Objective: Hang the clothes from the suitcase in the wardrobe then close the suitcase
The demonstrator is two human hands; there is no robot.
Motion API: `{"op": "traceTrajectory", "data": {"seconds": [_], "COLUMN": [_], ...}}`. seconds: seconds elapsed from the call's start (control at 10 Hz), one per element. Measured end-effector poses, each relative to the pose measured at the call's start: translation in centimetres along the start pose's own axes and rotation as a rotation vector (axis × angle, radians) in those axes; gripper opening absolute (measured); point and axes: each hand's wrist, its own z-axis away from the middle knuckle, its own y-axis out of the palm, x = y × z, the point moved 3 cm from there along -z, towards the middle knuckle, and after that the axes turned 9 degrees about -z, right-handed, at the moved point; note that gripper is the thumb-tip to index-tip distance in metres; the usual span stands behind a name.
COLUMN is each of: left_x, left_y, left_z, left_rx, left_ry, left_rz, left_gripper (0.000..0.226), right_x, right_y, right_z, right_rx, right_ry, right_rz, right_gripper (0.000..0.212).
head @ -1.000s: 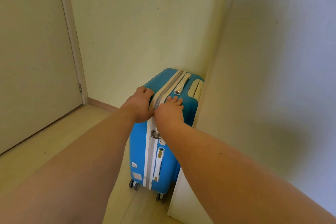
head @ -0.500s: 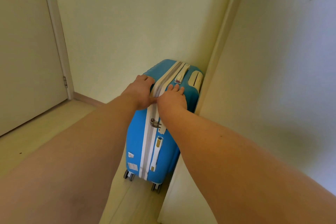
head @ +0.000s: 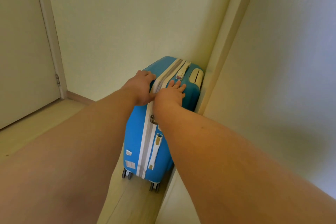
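Head view gives me both forearms running up from the bottom edge to the blue suitcase (head: 135, 132), which stands upright on its wheels (head: 127, 173) on the pale floor (head: 27, 132), tucked into the corner, its right side just beside a tall pale panel (head: 272, 78). Its zip seam (head: 145, 142) looks run shut all the way up, so I judge the closing done or nearly so. It's a hard shell: stiff, smooth and probably slick under a bare palm, and likely light if the clothes are out. On those wheels it will roll under any sideways shove. I'd take it by the side handle (head: 156, 149) or the top handle (head: 183, 70) rather than the shell. My left hand (head: 141, 88) cups the near top corner, fingers folded over the edge, thumb at the seam. My right hand (head: 171, 94) lies flat on the top, fingers straight and slightly spread, pressing down. Beyond are a plain wall and, far left, a closed door (head: 21, 51).
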Motion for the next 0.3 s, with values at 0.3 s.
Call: {"op": "traceTrajectory", "data": {"seconds": [0.3], "left_x": [0.7], "left_y": [-3.1], "left_z": [9.7], "left_rx": [0.087], "left_ry": [-0.101], "left_rz": [-0.376], "left_gripper": [0.085], "right_x": [-1.4], "right_y": [0.4], "right_z": [5.7], "right_rx": [-0.196], "right_ry": [-0.257], "right_rz": [0.065], "right_gripper": [0.079]}}
